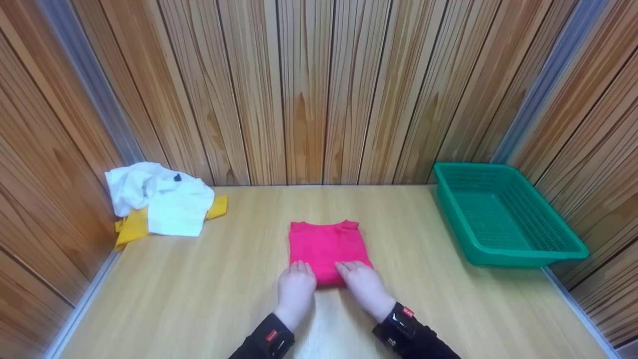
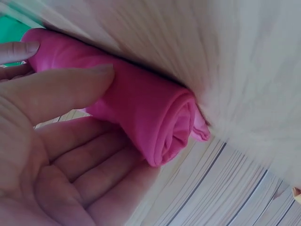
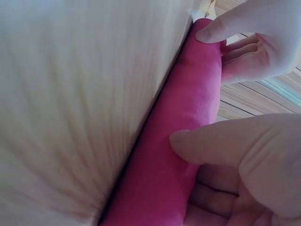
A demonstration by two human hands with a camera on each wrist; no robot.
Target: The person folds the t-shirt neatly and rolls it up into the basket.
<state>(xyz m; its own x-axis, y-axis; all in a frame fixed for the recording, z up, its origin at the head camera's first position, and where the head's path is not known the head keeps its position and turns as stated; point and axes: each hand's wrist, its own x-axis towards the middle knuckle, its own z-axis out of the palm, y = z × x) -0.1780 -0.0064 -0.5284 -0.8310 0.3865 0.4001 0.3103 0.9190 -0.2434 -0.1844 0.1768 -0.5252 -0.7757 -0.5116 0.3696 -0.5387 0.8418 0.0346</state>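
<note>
A bright pink shirt lies on the table in front of me, its near edge rolled up; the spiral of the roll shows at one end in the left wrist view. My left hand holds the left part of this roll, thumb on the near side and fingers over the top. On the right part, my right hand grips the roll the same way, its thumb pressed against the cloth. Beyond the hands, the far part of the shirt spreads flat, with a dip between two raised corners.
At the back left, a crumpled white cloth lies over a yellow cloth against the wall. A green plastic basket stands at the back right. Wooden panel walls enclose the table on the back and sides.
</note>
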